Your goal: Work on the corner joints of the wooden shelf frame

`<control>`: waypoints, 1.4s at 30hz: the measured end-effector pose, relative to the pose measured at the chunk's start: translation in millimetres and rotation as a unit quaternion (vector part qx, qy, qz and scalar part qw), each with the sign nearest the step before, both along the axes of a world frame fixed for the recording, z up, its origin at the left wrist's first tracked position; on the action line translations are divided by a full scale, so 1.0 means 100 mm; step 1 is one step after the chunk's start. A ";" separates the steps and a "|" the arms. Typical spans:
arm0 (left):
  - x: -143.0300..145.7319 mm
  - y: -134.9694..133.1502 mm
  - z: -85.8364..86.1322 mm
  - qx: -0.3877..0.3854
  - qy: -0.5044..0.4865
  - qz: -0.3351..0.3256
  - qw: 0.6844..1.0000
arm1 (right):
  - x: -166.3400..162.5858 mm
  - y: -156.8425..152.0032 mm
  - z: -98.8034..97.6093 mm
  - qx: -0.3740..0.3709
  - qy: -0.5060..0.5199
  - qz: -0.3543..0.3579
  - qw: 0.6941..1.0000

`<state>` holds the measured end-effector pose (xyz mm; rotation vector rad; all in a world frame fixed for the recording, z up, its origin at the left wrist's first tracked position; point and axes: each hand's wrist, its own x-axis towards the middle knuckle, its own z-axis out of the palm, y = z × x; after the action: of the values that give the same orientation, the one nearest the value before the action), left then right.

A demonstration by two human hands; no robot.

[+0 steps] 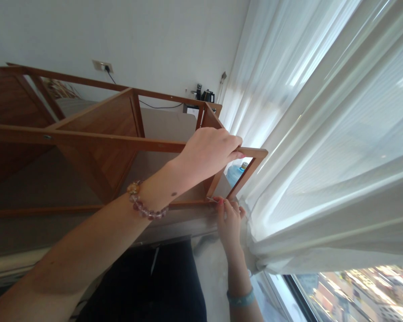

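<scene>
A brown wooden frame unit (pixel 114 140) with slanted panels stretches across the view from the left. My left hand (pixel 208 150), a beaded bracelet at its wrist, is closed over the unit's rail near the right end, fingers curled round the wood. Lower down, my right hand (pixel 231 217) pinches a thin, light metal rod (pixel 212 199) whose tip meets the corner where a crosspiece joins the lower rail. Its exact kind is too small to make out. The fingers of my right hand partly hide the rod.
White curtains (pixel 309 179) hang close on the right, beside a window over buildings. Behind the unit stand a blue water bottle (pixel 234 173) and a black kettle (pixel 207 95). A wall socket (pixel 102 66) holds a plug with a black cable.
</scene>
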<state>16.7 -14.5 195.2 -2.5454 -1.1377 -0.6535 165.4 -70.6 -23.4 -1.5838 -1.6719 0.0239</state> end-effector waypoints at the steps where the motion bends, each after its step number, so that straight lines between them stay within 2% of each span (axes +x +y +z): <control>1: 0.00 0.00 0.00 0.000 0.000 0.000 1.000 | 0.00 -0.01 0.00 -0.001 0.001 0.000 1.000; 9: -0.01 -0.04 0.01 -0.007 -0.002 0.002 1.000 | 0.01 -0.04 -0.01 0.004 0.005 0.018 1.000; 12: -0.01 -0.05 0.01 -0.003 -0.006 -0.003 1.000 | 0.01 -0.07 -0.03 0.036 0.015 0.009 0.999; 15: -0.01 -0.06 0.01 -0.009 -0.005 0.002 1.000 | 0.03 -0.15 -0.08 0.106 -0.008 -0.046 0.993; 18: -0.01 -0.06 0.00 -0.013 -0.008 0.008 1.000 | 0.01 -0.26 -0.16 0.145 -0.095 -0.105 0.979; 22: -0.01 -0.06 -0.01 -0.014 -0.006 0.020 1.000 | -0.08 -0.40 -0.22 0.130 -0.153 -0.115 0.973; 32: -0.01 -0.08 -0.02 -0.030 -0.013 0.030 0.999 | -0.16 -0.42 -0.24 0.108 -0.151 -0.126 0.974; 42: -0.01 -0.08 0.00 -0.038 -0.014 0.017 0.999 | -0.20 -0.46 -0.18 0.121 -0.160 -0.130 0.971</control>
<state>15.7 -22.9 194.8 -2.5811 -1.2333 -0.6521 145.0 -116.4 -41.8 -1.6658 -1.6153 -0.5778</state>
